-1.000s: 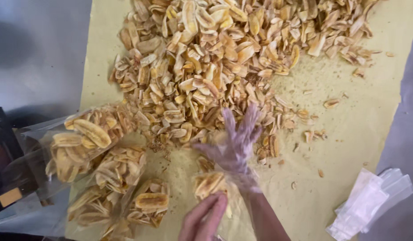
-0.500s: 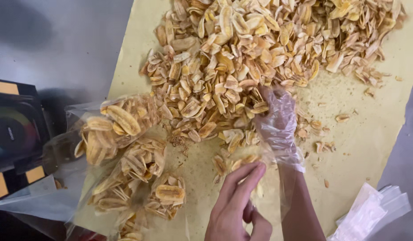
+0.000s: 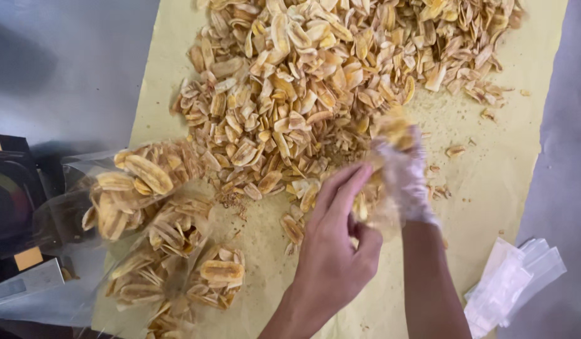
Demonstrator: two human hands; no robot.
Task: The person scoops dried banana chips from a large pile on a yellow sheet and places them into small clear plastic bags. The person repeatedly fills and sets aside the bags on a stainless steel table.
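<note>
Hands were mid-bagging, I'd say: left hand point(image 3: 333, 251) pinched a small clear bag point(image 3: 373, 207) open while the gloved right hand point(image 3: 403, 176), clutching banana chips point(image 3: 391, 130), fed them in. Next needed another scoop. Filled bags point(image 3: 158, 226) lay left; beyond, the loose chip pile point(image 3: 315, 69) on yellow paper point(image 3: 491, 169).

Chip pile point(image 3: 315, 81) blocks ahead; filled bags point(image 3: 158, 226) crowd left; bare paper point(image 3: 491, 188) right passable.

Gloved right hand point(image 3: 405, 179) scoops banana chips point(image 3: 315, 81) beside bare left hand point(image 3: 334, 251); filled bags point(image 3: 158, 220) at nine o'clock; grip perhaps closed.
</note>
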